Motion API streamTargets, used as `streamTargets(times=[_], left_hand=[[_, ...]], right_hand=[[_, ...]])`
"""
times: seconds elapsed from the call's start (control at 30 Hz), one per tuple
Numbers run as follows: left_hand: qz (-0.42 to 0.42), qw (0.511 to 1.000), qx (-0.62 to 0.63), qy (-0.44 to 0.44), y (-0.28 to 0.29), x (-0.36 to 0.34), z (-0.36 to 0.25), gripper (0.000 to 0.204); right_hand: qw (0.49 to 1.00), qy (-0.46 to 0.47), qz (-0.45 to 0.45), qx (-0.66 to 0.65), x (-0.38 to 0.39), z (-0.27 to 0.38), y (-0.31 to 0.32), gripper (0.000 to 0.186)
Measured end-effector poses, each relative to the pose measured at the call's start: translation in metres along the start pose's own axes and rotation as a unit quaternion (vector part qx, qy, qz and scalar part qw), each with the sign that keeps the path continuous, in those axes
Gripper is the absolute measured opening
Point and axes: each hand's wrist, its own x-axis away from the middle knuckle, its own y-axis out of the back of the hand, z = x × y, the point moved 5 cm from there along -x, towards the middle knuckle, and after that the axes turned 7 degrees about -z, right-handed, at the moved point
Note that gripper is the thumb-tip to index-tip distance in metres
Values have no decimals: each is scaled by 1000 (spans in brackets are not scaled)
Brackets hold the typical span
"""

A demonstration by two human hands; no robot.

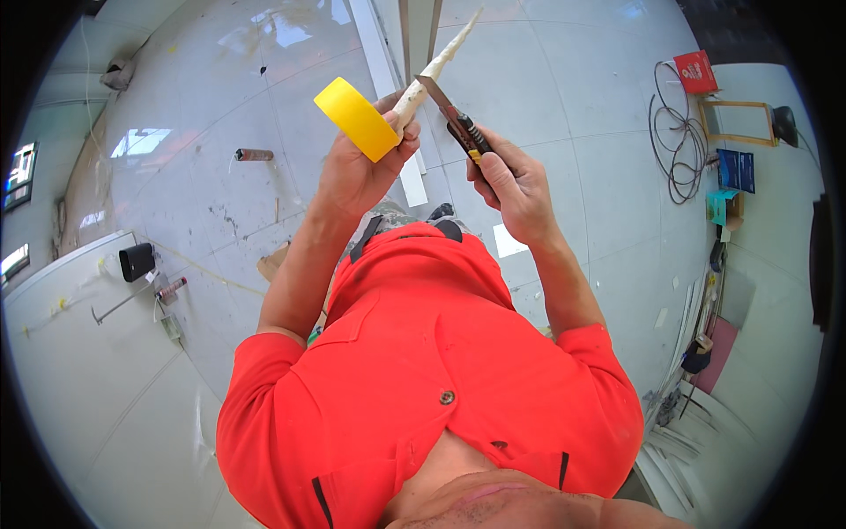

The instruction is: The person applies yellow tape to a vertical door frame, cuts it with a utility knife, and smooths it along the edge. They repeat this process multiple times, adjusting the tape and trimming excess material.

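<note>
My left hand (363, 167) is closed round a long, cream-white tapered piece (429, 78) that points up and away to a thin tip; its surface looks lumpy. A roll of yellow tape (356, 118) sits at the same hand, against the fingers. My right hand (518, 187) grips a utility knife (469, 132) with a black handle and a yellow part. The knife's blade lies against or just over the side of the tapered piece; whether it cuts in cannot be told. Part of the left fingers is hidden behind the tape.
Grey floor tiles (564, 106) spread below, with a sealant cartridge (254, 155) on them to the left. A white strip (411, 181) stands beyond my hands. At right lie a coiled cable (683, 150), a red box (695, 72) and a wooden frame (738, 139). A hammer-like tool (123, 304) is at left.
</note>
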Motion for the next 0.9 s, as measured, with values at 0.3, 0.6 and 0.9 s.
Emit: streamTargets(times=[0.3, 0.6, 0.9], left_hand=[[103, 991, 27, 76, 3, -61, -17, 47], [77, 992, -8, 101, -16, -125, -52, 50], [122, 981, -7, 148, -13, -141, -63, 47]], right_hand=[[996, -28, -79, 18, -13, 15, 3, 44], [904, 217, -230, 288, -39, 62, 20, 51], [723, 316, -276, 549, -79, 97, -5, 57]])
